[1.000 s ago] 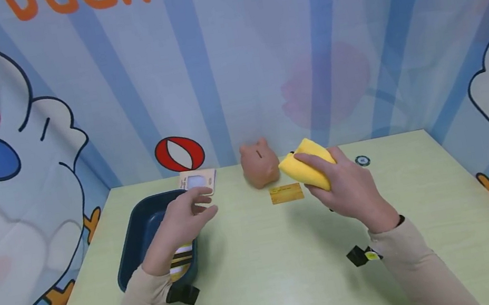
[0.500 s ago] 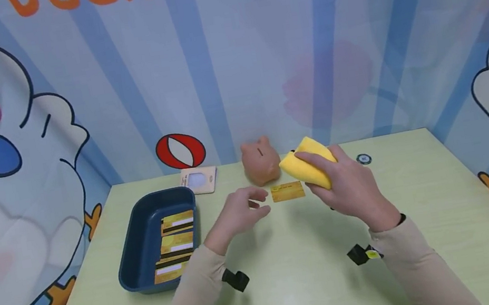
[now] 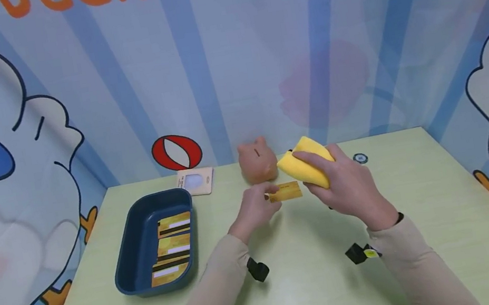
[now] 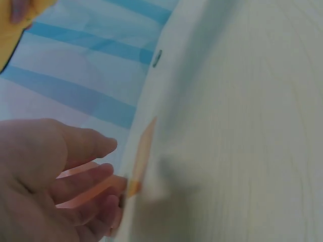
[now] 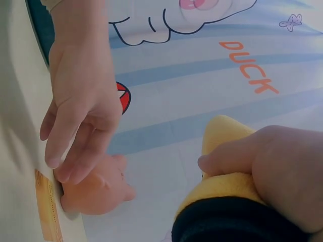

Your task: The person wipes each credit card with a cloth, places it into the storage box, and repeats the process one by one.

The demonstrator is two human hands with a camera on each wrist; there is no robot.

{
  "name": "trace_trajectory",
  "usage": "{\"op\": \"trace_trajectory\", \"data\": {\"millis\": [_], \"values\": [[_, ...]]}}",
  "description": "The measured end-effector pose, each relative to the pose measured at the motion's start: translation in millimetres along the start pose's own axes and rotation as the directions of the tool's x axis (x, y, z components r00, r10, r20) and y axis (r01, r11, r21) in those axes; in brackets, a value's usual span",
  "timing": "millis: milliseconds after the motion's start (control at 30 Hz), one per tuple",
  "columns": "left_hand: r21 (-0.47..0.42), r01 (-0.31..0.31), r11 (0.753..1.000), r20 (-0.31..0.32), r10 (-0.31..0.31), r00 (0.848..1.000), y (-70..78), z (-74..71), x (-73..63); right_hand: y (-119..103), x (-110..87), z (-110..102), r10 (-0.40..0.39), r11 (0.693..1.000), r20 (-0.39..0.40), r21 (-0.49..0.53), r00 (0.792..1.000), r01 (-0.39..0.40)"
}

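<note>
A gold card (image 3: pixel 288 191) lies flat on the table in front of the pink piggy bank (image 3: pixel 257 161). My left hand (image 3: pixel 259 207) is at the card's left end, its fingers overlapping that end in the head view. In the left wrist view the thumb (image 4: pixel 96 145) stands apart from the fingers, with the card (image 4: pixel 143 151) just beyond the fingertips. My right hand (image 3: pixel 345 184) grips a soft yellow fabric thing (image 3: pixel 306 164) above the table; the right wrist view shows its fuzzy surface and a wide black part (image 5: pixel 227 219). The palm hides the rest of it.
A dark blue bin (image 3: pixel 131 245) at the left holds several gold cards (image 3: pixel 174 244). Behind it lies a pale card holder (image 3: pixel 196 181) with a clear window. A round chip (image 3: pixel 360 158) lies at the back right. A printed duck curtain (image 3: pixel 248 56) stands behind the table.
My left hand has moved right from above the bin to the gold card, uncovering the cards in the bin. My right hand with the yellow fabric thing has stayed nearly still.
</note>
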State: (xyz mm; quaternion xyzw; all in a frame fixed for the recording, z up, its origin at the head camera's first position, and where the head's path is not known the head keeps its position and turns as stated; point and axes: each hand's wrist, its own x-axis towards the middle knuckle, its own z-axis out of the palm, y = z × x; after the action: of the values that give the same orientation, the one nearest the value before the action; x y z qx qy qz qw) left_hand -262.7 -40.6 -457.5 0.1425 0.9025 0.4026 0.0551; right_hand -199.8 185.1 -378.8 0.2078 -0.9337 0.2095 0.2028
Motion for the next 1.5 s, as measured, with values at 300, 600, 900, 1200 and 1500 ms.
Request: {"op": "trace_trajectory", "data": {"millis": [300, 600, 900, 1200, 1500], "values": [[0.042, 0.023, 0.999, -0.045, -0.021, 0.999, -18.6, 12.6, 8.6, -2, -0.9, 3, -0.011, 1.000, 0.015, -0.004, 1.000, 0.011], [0.123, -0.026, 0.992, -0.053, 0.033, 0.998, -25.7, 20.6, 12.2, -3, -1.3, 5, -0.031, 0.999, 0.006, -0.010, 0.999, 0.031], [0.151, -0.014, 0.988, -0.080, 0.026, 0.996, -24.1, 24.4, 14.7, -3, -0.8, 5, -0.031, 0.999, 0.011, -0.013, 0.999, 0.032], [0.175, -0.019, 0.984, -0.048, 0.028, 0.998, -20.2, 20.4, 16.3, -2, -0.4, 4, -0.026, 1.000, 0.013, -0.016, 1.000, 0.026], [0.177, -0.034, 0.984, 0.072, 0.021, 0.997, -17.7, 13.1, 16.2, -1, -0.6, 2, -0.019, 1.000, 0.007, -0.018, 1.000, 0.019]]}}
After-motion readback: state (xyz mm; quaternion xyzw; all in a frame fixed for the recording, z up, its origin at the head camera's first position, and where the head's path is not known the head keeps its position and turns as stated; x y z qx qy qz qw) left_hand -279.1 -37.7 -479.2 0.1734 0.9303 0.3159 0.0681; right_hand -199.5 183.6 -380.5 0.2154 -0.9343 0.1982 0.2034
